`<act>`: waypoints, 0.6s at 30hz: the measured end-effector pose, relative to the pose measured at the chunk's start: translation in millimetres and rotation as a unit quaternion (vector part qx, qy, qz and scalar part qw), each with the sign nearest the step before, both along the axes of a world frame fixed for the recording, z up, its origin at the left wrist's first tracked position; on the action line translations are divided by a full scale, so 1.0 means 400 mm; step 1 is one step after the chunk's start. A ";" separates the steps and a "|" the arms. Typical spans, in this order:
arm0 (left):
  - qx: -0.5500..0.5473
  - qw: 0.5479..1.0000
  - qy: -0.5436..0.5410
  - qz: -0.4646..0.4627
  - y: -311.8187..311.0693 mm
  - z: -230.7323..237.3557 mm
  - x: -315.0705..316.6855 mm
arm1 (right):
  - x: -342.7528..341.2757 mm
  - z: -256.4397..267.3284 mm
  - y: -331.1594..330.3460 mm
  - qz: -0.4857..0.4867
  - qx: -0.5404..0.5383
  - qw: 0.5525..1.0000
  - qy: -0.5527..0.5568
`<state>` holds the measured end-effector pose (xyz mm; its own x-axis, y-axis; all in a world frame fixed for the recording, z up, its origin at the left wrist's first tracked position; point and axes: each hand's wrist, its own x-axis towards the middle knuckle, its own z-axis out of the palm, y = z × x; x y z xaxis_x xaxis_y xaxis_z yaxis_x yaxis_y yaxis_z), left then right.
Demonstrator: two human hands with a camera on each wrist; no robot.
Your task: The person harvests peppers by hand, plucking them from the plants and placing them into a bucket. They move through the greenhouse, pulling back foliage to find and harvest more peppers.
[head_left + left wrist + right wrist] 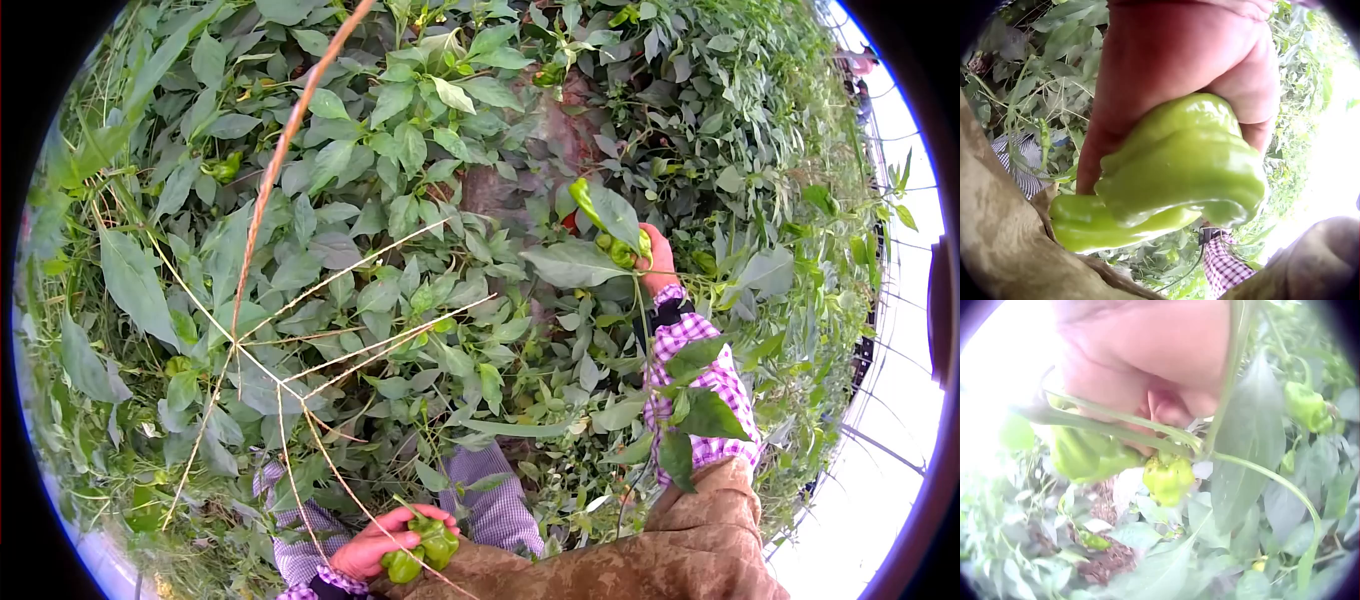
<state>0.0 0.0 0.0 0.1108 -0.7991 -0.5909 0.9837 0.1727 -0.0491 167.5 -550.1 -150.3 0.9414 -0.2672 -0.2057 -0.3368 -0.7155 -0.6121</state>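
Cradling two peppers (438, 543) low by the body, left hand (368, 552) curls round them, likely leaving the other free. Farther out, right hand (658, 264) grips another pepper (1082, 456) among leaves (578, 265), fingertips partly hidden, probably steadying it.

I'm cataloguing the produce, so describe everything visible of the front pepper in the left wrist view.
The front pepper is light green, smooth and glossy, with broad lobes, rounded folds and bright highlights. It looks firm and whole. The left hand holds it, and the grip hides part of its upper side. In this view it overlaps a second green pepper. I cannot make out its stem here.
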 end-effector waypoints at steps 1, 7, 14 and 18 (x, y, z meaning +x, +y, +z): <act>-0.001 1.000 -0.004 0.005 0.000 0.001 0.003 | -0.007 0.003 0.001 -0.087 0.060 0.994 -0.029; 0.001 1.000 -0.025 0.007 0.000 0.003 0.001 | -0.030 -0.020 -0.019 -0.409 0.181 0.872 -0.201; 0.020 0.999 -0.028 0.001 0.007 0.028 0.001 | -0.049 -0.027 0.033 -0.374 0.057 0.884 -0.274; 0.021 0.999 -0.045 0.000 0.009 0.016 0.005 | -0.032 0.014 0.032 -0.436 0.340 0.805 -0.214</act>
<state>1.9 3.5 6.5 0.1659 -0.7743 -0.6107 0.9837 0.1732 0.0476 154.8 -537.4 -144.6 0.4815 -0.8271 -0.2900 -0.1830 0.2287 -0.9561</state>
